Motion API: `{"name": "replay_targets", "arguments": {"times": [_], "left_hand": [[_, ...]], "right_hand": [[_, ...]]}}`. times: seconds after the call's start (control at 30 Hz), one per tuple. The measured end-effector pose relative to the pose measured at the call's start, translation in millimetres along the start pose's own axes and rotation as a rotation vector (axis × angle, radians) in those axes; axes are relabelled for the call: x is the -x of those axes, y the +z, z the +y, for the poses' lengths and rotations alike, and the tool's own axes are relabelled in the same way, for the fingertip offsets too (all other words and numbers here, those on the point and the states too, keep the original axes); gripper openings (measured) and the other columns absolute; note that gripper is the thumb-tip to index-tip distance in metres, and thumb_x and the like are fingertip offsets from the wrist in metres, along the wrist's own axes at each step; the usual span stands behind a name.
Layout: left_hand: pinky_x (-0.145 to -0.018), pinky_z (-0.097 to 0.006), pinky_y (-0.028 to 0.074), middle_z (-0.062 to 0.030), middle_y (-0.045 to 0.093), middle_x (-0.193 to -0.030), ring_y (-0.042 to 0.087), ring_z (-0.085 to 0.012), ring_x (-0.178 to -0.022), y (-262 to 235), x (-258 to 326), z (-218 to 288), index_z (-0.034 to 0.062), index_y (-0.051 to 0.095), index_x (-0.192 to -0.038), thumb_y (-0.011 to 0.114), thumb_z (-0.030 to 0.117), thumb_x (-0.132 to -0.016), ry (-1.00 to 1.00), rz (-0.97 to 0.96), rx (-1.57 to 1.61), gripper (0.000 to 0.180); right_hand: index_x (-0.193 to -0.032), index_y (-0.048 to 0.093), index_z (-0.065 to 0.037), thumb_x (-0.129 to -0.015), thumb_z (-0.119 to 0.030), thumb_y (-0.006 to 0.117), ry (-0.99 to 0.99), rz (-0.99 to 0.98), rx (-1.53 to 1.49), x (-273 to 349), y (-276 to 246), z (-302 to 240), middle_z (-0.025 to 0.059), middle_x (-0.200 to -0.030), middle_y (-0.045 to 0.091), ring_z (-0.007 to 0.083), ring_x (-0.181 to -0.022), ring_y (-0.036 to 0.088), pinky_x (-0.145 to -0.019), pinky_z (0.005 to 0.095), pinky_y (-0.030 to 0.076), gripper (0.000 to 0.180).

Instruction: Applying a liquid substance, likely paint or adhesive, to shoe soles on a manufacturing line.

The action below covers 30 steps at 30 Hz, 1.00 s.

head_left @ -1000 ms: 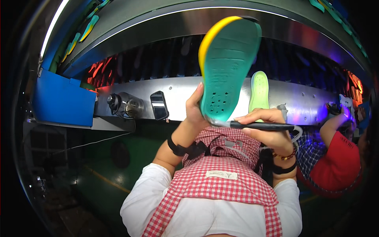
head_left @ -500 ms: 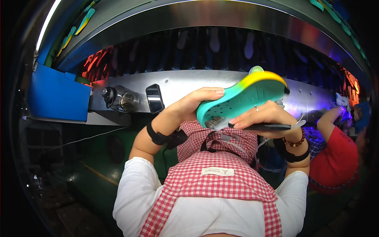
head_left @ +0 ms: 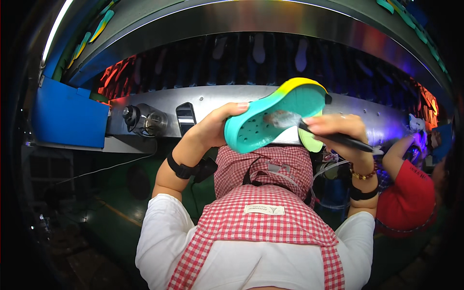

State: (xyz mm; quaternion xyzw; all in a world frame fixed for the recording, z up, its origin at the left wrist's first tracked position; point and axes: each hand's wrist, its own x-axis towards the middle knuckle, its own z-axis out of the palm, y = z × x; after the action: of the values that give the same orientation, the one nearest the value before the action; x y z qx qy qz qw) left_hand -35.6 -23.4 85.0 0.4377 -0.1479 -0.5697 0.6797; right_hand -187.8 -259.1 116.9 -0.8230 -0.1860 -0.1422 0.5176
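My left hand (head_left: 216, 124) grips the near left end of a turquoise shoe sole (head_left: 250, 132) with a yellow far end. Its hollowed, hole-dotted side is tilted up toward me above the metal ledge. In my right hand (head_left: 342, 129) is a brush (head_left: 351, 141) with a black handle. Its pale bristle end, smeared by motion, lies over the middle of the sole's hollow. Behind the brush and partly hidden by the right hand is a pale green, rounded thing (head_left: 311, 140) whose kind I cannot make out.
A metal ledge (head_left: 203, 98) runs across in front of a dark conveyor carrying several soles. On its left stand a glass jar with a dark top (head_left: 151, 121) and a phone (head_left: 185, 117). A blue box (head_left: 70, 112) is far left. Another person in a red shirt (head_left: 408, 193) works at right.
The brush end has moved from the sole's near end up to its middle. The sole has shifted slightly left, and its hollow is turned more toward me. More of the pale green thing shows.
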Motion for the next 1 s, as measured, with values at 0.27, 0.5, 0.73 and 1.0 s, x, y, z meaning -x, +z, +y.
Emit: {"name": "replay_targets", "arguments": {"times": [0.27, 0.5, 0.73, 1.0], "left_hand": [[-0.065, -0.029, 0.051, -0.0169, 0.06, -0.093, 0.061, -0.02, -0.076, 24, 22, 19, -0.0056, 0.052, -0.11, 0.047, 0.038, -0.08, 0.179, 0.17, -0.188, 0.054], [-0.076, -0.032, 0.049, -0.0148, 0.06, -0.1, 0.06, -0.0222, -0.083, -16, 6, 22, -0.0031, 0.054, -0.109, 0.042, 0.045, -0.084, 0.102, -0.007, 0.35, 0.055], [-0.092, -0.047, 0.039, -0.0208, 0.046, -0.12, 0.048, -0.0351, -0.107, -6, -56, -58, 0.0033, 0.034, -0.129, 0.018, 0.071, -0.078, 0.313, -0.173, 0.61, 0.087], [-0.089, -0.05, 0.04, -0.013, 0.056, -0.098, 0.053, -0.0309, -0.093, -7, -62, -50, 0.0057, 0.044, -0.118, 0.016, 0.076, -0.074, 0.43, 0.026, 0.608, 0.088]], "right_hand": [[-0.089, 0.065, -0.001, -0.07, 0.005, 0.065, 0.082, 0.026, -0.126, 7, 0, 4, 0.0139, -0.094, 0.064, 0.0222, -0.084, 0.064, -0.076, 0.0293, 0.05, 0.021], [-0.085, 0.065, -0.003, -0.063, 0.001, 0.071, -0.039, -0.1, 0.0, 12, 9, -10, 0.0117, -0.09, 0.066, 0.0228, -0.081, 0.063, -0.075, 0.028, 0.048, 0.023], [-0.085, 0.065, 0.001, -0.066, 0.0, 0.067, 0.304, 0.236, -0.13, -1, 39, 22, 0.0148, -0.089, 0.063, 0.0211, -0.084, 0.061, -0.075, 0.0283, 0.047, 0.019], [-0.074, 0.062, -0.007, -0.058, -0.003, 0.069, -0.19, 0.111, 0.372, -6, 73, 3, 0.0078, -0.076, 0.064, 0.0233, -0.072, 0.063, -0.064, 0.0318, 0.05, 0.017]]}}
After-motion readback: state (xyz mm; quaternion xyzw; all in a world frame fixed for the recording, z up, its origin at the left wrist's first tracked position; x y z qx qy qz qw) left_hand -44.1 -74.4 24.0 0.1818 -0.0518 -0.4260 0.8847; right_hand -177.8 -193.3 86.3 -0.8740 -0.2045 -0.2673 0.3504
